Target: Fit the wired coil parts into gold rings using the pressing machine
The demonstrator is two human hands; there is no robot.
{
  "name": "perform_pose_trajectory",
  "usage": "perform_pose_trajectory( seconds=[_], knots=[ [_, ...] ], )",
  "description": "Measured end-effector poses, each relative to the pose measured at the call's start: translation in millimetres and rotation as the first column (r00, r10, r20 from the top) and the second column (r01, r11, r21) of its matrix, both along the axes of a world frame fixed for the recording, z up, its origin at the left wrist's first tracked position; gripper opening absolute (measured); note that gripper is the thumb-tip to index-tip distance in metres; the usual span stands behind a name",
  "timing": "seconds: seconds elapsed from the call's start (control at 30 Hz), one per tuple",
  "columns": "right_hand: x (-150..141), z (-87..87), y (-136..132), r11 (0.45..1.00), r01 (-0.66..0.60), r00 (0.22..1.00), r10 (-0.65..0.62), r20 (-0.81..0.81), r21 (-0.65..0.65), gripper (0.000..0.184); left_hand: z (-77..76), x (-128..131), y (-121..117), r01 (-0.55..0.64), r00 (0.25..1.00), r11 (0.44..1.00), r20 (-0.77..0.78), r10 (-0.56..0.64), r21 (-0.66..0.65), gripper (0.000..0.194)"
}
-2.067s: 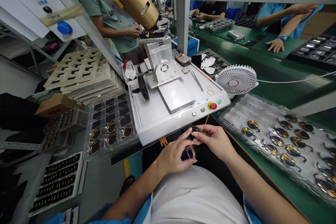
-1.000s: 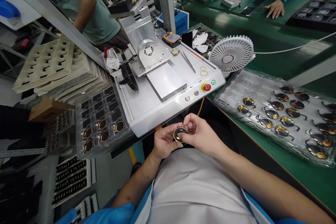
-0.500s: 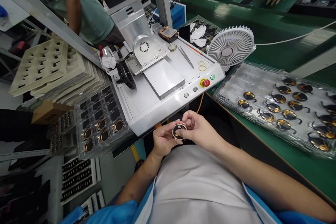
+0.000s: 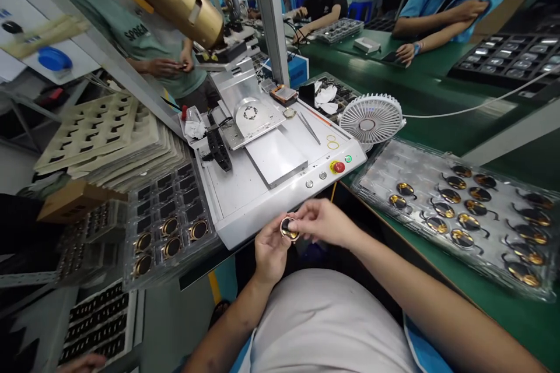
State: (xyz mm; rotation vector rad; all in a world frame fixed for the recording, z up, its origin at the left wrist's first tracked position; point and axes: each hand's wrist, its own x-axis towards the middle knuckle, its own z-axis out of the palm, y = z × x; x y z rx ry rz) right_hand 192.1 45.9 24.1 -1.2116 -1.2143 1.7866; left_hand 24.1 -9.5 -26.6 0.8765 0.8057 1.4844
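Gold-rimmed disc point(image 4: 289, 228); pinched between left hand point(image 4: 270, 254), right hand point(image 4: 324, 222)

The left hand point(image 4: 271, 250) and right hand point(image 4: 322, 222) meet over a small round part point(image 4: 289, 229), with a dark open gap below them. Just ahead, the front edge of the white machine point(image 4: 262, 213) blocks any straight reach forward. To the left, a clear tray point(image 4: 184, 262) of black and gold parts stands near the machine's side. To the right, a second clear tray point(image 4: 420, 157) fills the green bench point(image 4: 494, 326). A small fan point(image 4: 371, 119) stands in the narrow passage between machine and tray.
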Motion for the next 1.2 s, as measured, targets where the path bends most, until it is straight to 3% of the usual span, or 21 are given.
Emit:
perform_pose_trajectory(
  seconds=[0.07,0.13,0.27,0.33,0.4,0.53,0.63,0.93,1.07,1.13,1.2],
  knots=[
    [6,5.2,31,0.981,0.187,0.981,-0.190,0.039,0.058,0.056,8.4,-1,2,0.049,0.998,0.998,0.033,-0.048,-0.039,0.039],
    [10,10.2,61,0.926,0.367,0.928,-0.371,0.034,0.090,0.049,15.3,-4,4,0.109,0.994,0.993,0.007,-0.109,-0.047,0.043],
    [9,19.0,94,0.892,0.432,0.898,-0.439,0.022,0.132,0.040,20.3,-9,4,0.111,0.984,0.992,-0.144,-0.101,0.058,0.065],
    [8,22.8,87,0.874,0.455,0.887,-0.462,0.001,0.172,0.041,20.5,-10,3,0.067,0.969,0.989,-0.244,-0.034,0.130,0.070],
    [8,25.5,67,0.891,0.404,0.913,-0.407,-0.029,0.206,0.042,20.7,-10,1,0.013,0.931,0.982,-0.361,0.057,0.188,0.073],
    [8,25.0,12,0.985,0.061,0.998,-0.060,-0.015,0.159,0.041,20.9,-9,-1,-0.044,0.822,0.963,-0.538,0.185,0.264,0.076],
    [6,19.5,-13,0.990,-0.074,0.996,0.068,0.049,0.119,0.035,19.5,-7,1,-0.039,0.773,0.944,-0.589,0.237,0.329,0.075],
    [2,13.2,-16,0.985,-0.060,0.986,0.033,0.161,0.164,0.030,19.3,-7,3,-0.012,0.693,0.918,-0.659,0.293,0.397,0.065],
    [-4,8.6,-16,0.979,0.000,0.991,-0.027,0.129,0.204,0.033,18.1,-3,0,-0.013,0.675,0.906,-0.664,0.320,0.423,0.060],
    [4,6.6,-20,0.990,-0.022,0.997,0.012,0.070,0.142,0.038,18.8,1,1,0.023,0.676,0.892,-0.664,0.319,0.451,0.064],
    [30,6.3,-30,0.992,-0.025,0.996,0.014,0.090,0.126,0.044,22.6,3,6,0.121,0.665,0.864,-0.686,0.295,0.489,0.070]
  ],
)
